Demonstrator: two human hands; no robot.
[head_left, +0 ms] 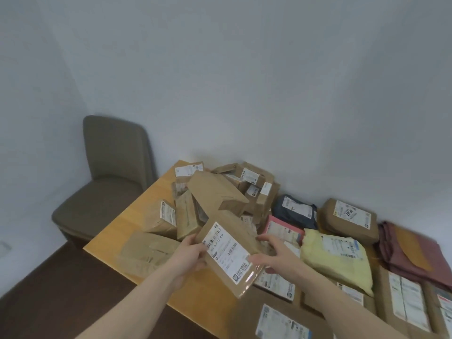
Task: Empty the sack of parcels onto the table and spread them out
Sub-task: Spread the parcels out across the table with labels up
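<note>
Far left: olive-grey upholstered chair against the white wall, just beside the left end of the wooden surface. Dark floor below it.

Left edge of surface: a flat brown parcel lying near the corner, blurred. Behind it a small box with a white label.

Centre-left, toward the wall: heap of brown cardboard parcels, tumbled over one another at odd angles, several labels showing. One long plain carton lies tilted across the top of the heap.

Centre, nearest the viewer: left hand grips the left edge of a labelled brown parcel, thumb on top near the label, fingers curled beneath. The parcel is tilted, held above the surface in front of the heap. Right hand at its right edge, fingers spread and loosely bent, touching the parcel's side; whether that grip truly closes on it I cannot tell.

Right of centre: pink mailer, dark blue bag, pale yellow soft bag, all lying flat and close together. Behind them a brown padded parcel marked 2004.

Far right: folded maroon sack, lying flat. In front, further labelled brown parcels laid side by side.
</note>
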